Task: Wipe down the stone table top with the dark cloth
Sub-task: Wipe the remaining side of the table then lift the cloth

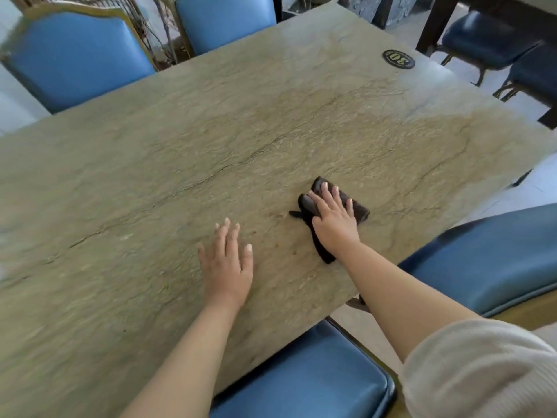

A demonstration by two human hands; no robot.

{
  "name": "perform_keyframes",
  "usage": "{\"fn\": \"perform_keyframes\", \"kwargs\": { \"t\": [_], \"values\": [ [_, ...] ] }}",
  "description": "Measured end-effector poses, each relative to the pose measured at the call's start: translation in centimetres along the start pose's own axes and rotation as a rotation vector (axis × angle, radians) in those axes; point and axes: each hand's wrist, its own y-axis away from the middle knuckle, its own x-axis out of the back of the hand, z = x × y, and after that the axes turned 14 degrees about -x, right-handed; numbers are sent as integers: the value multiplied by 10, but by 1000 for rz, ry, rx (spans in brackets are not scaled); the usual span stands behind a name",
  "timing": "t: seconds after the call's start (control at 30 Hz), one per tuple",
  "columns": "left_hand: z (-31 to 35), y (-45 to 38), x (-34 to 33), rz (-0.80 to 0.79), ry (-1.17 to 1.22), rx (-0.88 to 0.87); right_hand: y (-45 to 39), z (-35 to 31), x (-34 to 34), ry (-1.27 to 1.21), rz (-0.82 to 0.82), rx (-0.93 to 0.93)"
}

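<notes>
While wiping was under way: right hand (333, 218), fingers (327, 196) flat, pressed cloth (358, 211) onto desk (150, 176); left hand (227, 263) spread, empty. Next: sweep beyond the fingertips.

The person is wearing a pale cream knit sleeve (479, 369), ribbed and pushed up the right forearm. The left hand (227, 267) and right hand (334, 220) are wearing no gloves or rings.
</notes>
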Motion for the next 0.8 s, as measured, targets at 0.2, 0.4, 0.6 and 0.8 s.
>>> {"fn": "perform_keyframes", "kwargs": {
  "t": [0.2,0.4,0.6,0.8],
  "values": [
    [-19,29,-4,-27,-148,74,-25,-12,6,-137,-143,274],
    [-17,26,-6,-31,-156,67,-60,-65,9,-101,-226,234],
    [-21,29,-9,-5,-157,74,-53,-98,-23,-99,-476,437],
    [-20,28,-9,-2,-170,65,-18,-78,-28,-77,-668,522]
  ]
}}
